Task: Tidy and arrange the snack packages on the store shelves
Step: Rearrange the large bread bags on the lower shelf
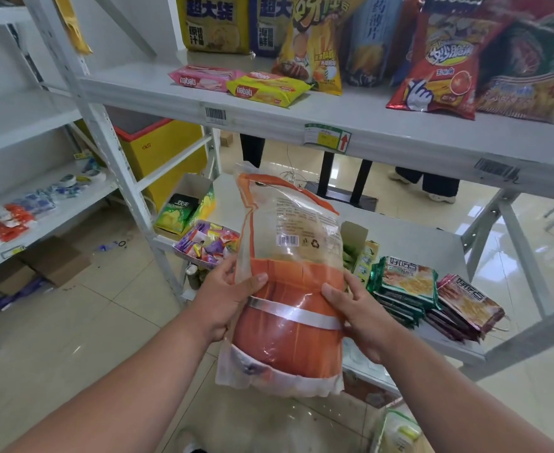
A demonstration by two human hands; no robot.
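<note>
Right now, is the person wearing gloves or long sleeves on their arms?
No. Both the left hand and the right hand are bare, with no gloves, rings, watch or bracelets showing. The forearms are uncovered too; no sleeve reaches into view.

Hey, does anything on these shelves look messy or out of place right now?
Yes. On the upper shelf, the pink Nabati pack and yellow Nabati pack lie flat and skewed while other bags stand. The red chip bag leans. Both hands hold the orange bag back side out.
</note>
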